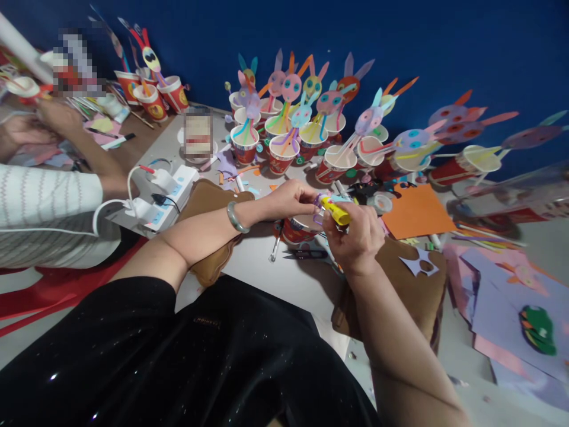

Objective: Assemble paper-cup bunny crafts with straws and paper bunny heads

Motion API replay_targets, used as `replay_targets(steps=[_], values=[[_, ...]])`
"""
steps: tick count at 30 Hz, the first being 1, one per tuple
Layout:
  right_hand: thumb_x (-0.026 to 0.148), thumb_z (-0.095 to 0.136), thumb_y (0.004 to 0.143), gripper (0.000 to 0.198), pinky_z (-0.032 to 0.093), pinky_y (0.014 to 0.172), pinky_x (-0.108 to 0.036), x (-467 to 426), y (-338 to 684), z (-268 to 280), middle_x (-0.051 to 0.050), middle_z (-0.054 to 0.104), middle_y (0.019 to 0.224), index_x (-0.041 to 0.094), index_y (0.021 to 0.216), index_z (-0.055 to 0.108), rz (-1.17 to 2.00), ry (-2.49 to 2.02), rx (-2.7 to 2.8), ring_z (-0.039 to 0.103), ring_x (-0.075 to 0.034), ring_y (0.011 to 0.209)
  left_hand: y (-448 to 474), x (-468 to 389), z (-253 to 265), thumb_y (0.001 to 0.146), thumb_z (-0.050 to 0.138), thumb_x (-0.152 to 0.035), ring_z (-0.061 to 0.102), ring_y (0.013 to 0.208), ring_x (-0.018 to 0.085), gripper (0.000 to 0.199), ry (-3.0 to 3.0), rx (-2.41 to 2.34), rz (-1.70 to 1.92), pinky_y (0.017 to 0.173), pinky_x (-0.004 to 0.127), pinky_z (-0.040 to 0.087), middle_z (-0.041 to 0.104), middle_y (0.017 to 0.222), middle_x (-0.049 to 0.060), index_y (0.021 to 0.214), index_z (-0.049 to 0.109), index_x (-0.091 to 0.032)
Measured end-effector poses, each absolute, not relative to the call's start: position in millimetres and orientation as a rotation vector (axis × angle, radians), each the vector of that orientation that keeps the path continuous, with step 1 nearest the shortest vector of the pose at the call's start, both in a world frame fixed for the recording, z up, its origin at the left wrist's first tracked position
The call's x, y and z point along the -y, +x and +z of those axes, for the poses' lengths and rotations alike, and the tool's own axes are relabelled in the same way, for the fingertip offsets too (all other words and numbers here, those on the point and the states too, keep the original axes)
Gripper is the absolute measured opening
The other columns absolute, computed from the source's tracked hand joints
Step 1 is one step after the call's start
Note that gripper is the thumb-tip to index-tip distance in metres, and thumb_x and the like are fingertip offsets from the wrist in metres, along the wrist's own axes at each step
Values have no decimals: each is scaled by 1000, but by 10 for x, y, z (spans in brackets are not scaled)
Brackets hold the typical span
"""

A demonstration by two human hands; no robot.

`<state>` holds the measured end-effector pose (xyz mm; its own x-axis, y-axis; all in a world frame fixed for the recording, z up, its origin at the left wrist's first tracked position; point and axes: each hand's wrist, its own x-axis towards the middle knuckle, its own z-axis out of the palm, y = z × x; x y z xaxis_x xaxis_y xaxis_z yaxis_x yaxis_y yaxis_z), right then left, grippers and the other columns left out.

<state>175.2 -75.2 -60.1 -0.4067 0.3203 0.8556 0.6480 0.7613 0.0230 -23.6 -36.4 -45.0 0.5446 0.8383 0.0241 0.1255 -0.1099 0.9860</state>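
Observation:
My right hand [358,237] is wrapped round a yellow glue stick [335,210] with red print, its end tilted toward my left hand. My left hand [294,199] pinches a small purple piece [317,201], apparently paper, against that end. Just beneath both hands stands a red paper cup [299,230], partly hidden by my fingers. Small black scissors [306,254] lie on the table nearer to me, beside a slim silver-tipped pen-like tool [275,246].
Several red cups holding paper rabbit heads [291,87] on straws line the back. Orange paper [418,210] and purple sheets [502,296] lie to the right. A power strip [173,196] is at left, near another person's hands [44,127]. Brown cushions [400,290] flank my arms.

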Motion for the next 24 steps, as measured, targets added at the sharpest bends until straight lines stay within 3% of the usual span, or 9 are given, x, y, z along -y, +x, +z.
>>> replay_targets(steps=[9, 16, 24], values=[[30, 61, 101, 28, 52, 73, -37, 723, 1854, -694, -12, 73, 99, 16, 125, 60, -400, -854, 1934, 69, -23, 81, -246, 359, -445, 79, 71, -25, 33, 59, 7, 33, 1681, -916, 760, 60, 25, 24, 37, 57, -8, 56, 49, -16], [27, 64, 98, 20, 49, 69, -35, 751, 1808, -604, -6, 72, 86, 19, 117, 63, -394, -709, 2020, 66, -20, 71, -246, 356, -454, 77, 75, -34, 42, 63, 8, 27, 1601, -889, 766, 62, 24, 31, 49, 62, -5, 64, 62, -13], [23, 63, 98, 32, 48, 74, -34, 734, 1785, -637, -6, 73, 88, 21, 129, 55, -413, -720, 2067, 64, -21, 71, -219, 386, -425, 73, 81, -32, 44, 64, 7, 25, 1544, -867, 760, 63, 23, 34, 53, 63, -5, 68, 67, -12]])
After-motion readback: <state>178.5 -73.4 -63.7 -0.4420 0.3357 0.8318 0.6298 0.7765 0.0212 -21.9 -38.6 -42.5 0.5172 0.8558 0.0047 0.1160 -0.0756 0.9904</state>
